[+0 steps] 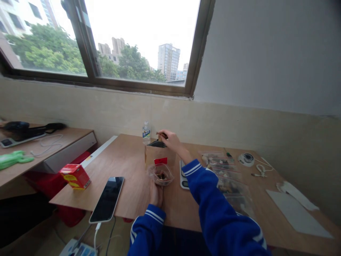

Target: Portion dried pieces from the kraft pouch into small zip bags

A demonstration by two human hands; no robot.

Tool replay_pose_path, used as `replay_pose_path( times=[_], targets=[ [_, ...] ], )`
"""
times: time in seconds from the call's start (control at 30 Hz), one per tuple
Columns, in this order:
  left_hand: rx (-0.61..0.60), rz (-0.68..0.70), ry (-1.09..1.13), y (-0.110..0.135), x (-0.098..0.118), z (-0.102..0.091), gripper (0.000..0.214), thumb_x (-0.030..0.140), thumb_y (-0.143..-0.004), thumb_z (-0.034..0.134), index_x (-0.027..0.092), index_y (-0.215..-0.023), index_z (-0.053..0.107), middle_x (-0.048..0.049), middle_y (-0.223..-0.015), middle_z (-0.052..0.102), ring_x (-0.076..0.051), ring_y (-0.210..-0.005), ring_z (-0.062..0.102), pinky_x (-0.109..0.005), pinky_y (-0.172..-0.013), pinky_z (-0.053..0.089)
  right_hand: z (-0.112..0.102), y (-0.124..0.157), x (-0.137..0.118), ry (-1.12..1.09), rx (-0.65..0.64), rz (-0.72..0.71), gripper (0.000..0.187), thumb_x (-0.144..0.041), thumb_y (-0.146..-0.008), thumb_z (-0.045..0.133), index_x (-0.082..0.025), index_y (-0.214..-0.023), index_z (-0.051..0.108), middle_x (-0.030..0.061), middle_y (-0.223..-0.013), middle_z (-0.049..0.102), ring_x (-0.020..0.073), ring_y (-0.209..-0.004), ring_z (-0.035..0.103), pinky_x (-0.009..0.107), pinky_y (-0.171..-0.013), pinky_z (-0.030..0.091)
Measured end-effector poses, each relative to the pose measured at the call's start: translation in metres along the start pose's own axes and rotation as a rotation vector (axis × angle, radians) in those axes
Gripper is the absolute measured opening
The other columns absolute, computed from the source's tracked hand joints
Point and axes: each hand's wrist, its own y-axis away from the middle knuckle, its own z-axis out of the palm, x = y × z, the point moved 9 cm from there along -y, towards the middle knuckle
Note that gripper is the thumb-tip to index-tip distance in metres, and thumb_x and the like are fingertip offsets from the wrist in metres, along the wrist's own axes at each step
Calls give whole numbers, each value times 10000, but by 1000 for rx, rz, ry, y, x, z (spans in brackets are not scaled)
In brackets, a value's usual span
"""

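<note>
Right grip point(170, 140) pinches a brown piece point(163, 135) above the kraft paper bag point(151, 155); left grip point(156, 194) clasps a clear plastic bag point(168, 176) mouth-up, likely so nothing spills.

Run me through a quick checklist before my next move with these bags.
1. Left hand supporting the small clear plastic bag: ok.
2. Its mouth open: ok, brown pieces show inside.
3. Brown paper bag upright and open: ok, the right hand is over its top.
4. Right hand's pinch on the small brown piece firm: cannot tell.
5. White digital scale readable: cannot tell; digits too small, scale partly hidden by the blue sleeve.
6. Black-screened phone fully on the wooden table: not ok, its lower end seems to overhang.
</note>
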Motion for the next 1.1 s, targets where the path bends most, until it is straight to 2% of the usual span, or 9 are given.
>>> replay_pose_path(
  times=[0.1,0.2,0.37,0.6,0.77,0.93,1.03,1.1],
  targets=[
    [4,-4,9,1,0,0,371,430,-807,564,248,-1128,593,-65,-1132,641,-235,-1093,571,-319,-836,514,10,7,2,19,-10,-30,220,-180,-833,446,-185,-965,622,51,-986,665,159,-929,606,283,-840,453],
    [4,-5,-7,1,0,1,388,450,-801,562,266,-1143,582,-57,-1142,636,-232,-1085,575,-321,-810,527,3,13,3,-17,48,-16,233,-192,-845,432,-191,-989,615,46,-1006,661,152,-945,602,274,-841,457],
    [6,0,-27,0,1,1,424,479,-811,535,253,-1168,574,-71,-1126,645,-232,-1037,599,-330,-790,533,0,15,1,-26,26,-14,225,-191,-847,450,-195,-1002,614,36,-1006,667,148,-913,608,266,-815,461],
    [19,0,43,-2,-2,-2,416,407,-780,602,197,-1139,590,-95,-1060,659,-239,-974,615,-343,-758,529,19,20,-5,162,-154,-133,234,-94,-840,446,-176,-955,633,54,-965,645,159,-940,567,293,-867,413],
    [11,-23,32,-1,-2,0,436,386,-805,578,203,-1200,552,-110,-1108,637,-251,-994,602,-352,-749,526,21,28,-9,451,-185,-101,175,-166,-830,506,-199,-873,673,65,-988,567,202,-978,491,363,-885,329],
    [-12,-24,44,3,-1,4,438,377,-828,547,209,-1232,526,-110,-1140,627,-253,-1041,583,-360,-802,509,22,30,-13,537,-238,-88,258,-159,-836,474,-221,-1014,651,64,-963,555,213,-970,461,375,-870,298],
    [-2,-32,79,5,-1,5,401,321,-841,520,208,-1225,528,-93,-1117,639,-224,-1031,591,-349,-831,499,14,32,-25,517,-180,-109,286,-138,-831,467,-199,-1067,618,72,-958,562,217,-962,462,375,-881,309],
    [0,-49,110,6,-2,4,381,286,-838,507,198,-1207,541,-87,-1091,648,-214,-1013,598,-344,-830,498,2,39,-36,416,-44,-101,281,-118,-845,430,-189,-1048,611,73,-960,554,205,-953,473,353,-875,338]
  ],
)
